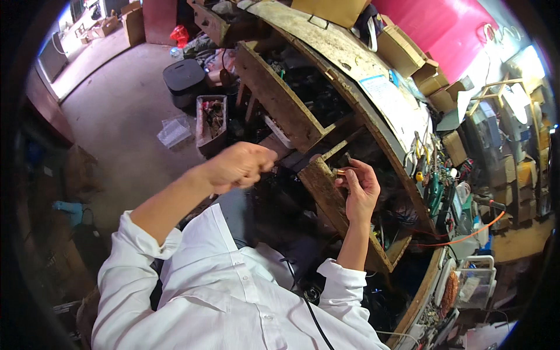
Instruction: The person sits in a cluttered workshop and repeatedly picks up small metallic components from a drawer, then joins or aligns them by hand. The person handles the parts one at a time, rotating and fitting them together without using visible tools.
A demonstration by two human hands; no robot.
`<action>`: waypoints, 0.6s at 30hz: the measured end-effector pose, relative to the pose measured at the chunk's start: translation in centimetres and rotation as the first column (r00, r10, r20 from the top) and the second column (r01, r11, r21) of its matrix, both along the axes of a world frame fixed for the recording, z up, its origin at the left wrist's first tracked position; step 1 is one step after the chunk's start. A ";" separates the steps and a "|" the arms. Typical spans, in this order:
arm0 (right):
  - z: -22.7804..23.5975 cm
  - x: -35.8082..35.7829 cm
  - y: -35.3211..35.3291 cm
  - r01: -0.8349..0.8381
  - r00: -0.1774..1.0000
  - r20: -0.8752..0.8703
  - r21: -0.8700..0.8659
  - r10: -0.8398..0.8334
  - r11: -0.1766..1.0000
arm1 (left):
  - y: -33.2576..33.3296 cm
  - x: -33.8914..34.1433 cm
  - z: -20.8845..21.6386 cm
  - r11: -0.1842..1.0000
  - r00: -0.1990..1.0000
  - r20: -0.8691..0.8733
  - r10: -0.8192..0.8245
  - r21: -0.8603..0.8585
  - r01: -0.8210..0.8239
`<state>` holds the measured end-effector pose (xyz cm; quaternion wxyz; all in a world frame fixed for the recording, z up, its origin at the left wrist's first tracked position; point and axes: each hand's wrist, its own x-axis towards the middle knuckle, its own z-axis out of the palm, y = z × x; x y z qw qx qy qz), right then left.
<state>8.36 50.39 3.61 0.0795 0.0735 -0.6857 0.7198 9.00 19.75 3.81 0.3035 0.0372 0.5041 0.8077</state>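
Observation:
My left hand (236,168) is curled into a fist, to the left of the open drawers, slightly smeared by motion. Anything inside its fingers is hidden. Between thumb and fingertips, my right hand (363,192) pinches a small brass-coloured piece (340,172), too small to name. That hand is over the worn front board of the nearer wooden drawer (326,189), which is pulled out from the workbench. Farther off, a second pulled-out drawer (280,96) holds dark loose items.
On the bench top (326,41) lie papers, cardboard boxes (399,49), and tools, with a green tool (434,192) near the right edge. An orange cable (475,233) crosses there. On the floor stand a black bin (184,76) and a scrap-filled tub (211,137), beside clear plastic packaging (175,131).

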 end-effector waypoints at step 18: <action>1.1 5.6 -5.0 0.131 0.991 0.019 -0.031 -0.131 0.991 | -35.3 -10.9 -4.7 0.343 0.360 -0.080 0.930 0.544 -0.766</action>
